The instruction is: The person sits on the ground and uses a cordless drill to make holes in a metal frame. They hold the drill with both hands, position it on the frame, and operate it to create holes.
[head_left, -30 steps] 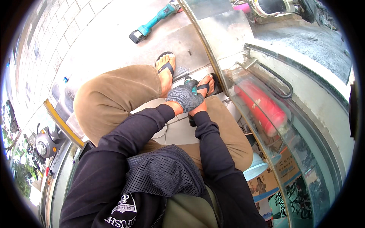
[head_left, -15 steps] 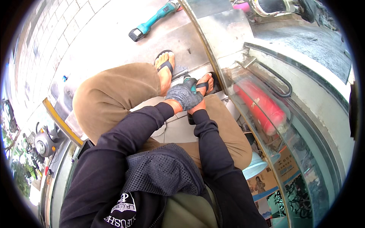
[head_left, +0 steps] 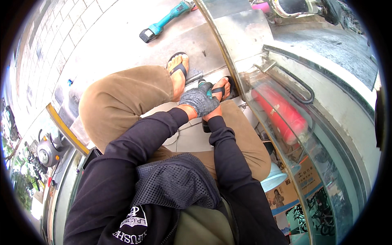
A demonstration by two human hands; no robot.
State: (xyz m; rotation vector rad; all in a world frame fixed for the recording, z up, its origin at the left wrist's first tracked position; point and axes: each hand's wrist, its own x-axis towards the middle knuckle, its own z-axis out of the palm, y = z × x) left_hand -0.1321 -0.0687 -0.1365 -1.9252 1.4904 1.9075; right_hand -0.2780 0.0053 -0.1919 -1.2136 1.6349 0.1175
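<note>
A teal and black power tool, which looks like a cordless drill [head_left: 202,83], is held low between my feet, its front end toward the doorway threshold. My left hand [head_left: 197,101], in a grey knit glove, is closed over its body. Against it from the right, my right hand [head_left: 214,111] is closed at the tool too; most of it is hidden behind the left glove, so its fingers hardly show. A black block, perhaps the tool's battery, shows below the right wrist. Both forearms wear black sleeves.
A teal angle grinder [head_left: 167,21] lies on the pale ground ahead. A small bolt-like piece [head_left: 204,53] lies near my left foot. On the right, a glass door panel [head_left: 261,118] stands before a red cylinder [head_left: 281,112], with a pale blue basin [head_left: 274,178] nearer me.
Very little differs. The whole view has shifted slightly, while both hands keep their places on the tool.
</note>
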